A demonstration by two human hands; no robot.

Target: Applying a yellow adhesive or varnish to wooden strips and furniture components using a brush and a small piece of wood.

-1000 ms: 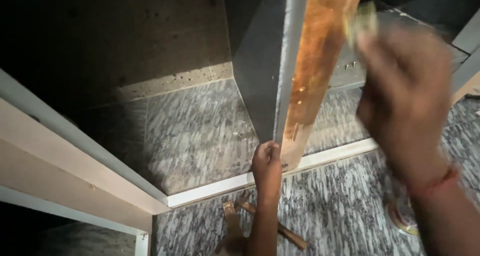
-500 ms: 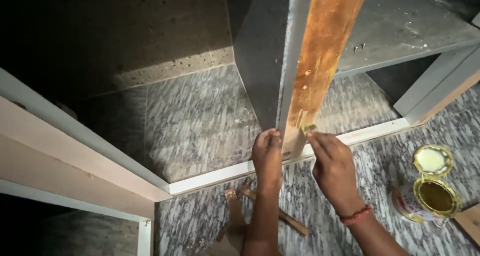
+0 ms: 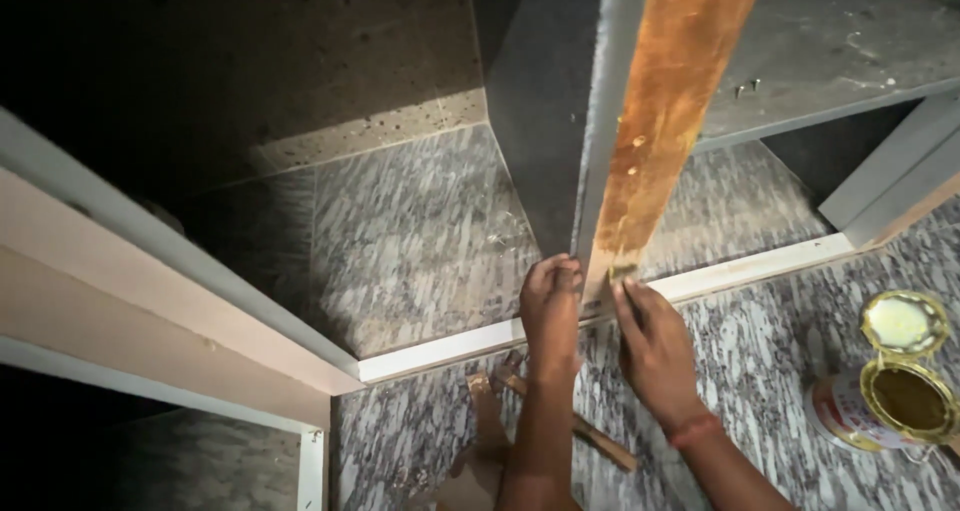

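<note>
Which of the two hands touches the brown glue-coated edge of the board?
The right hand: its fingertips press on the brown-coated edge near its bottom. The left hand grips the board's grey side instead.

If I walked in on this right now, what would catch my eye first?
Most likely the tall upright panel edge in the middle, coated glossy orange-brown. At its foot the left hand grips the panel while the right hand presses something small against the coated edge. At the right, an open tin of yellowish-brown liquid stands on the speckled stone floor.
</note>
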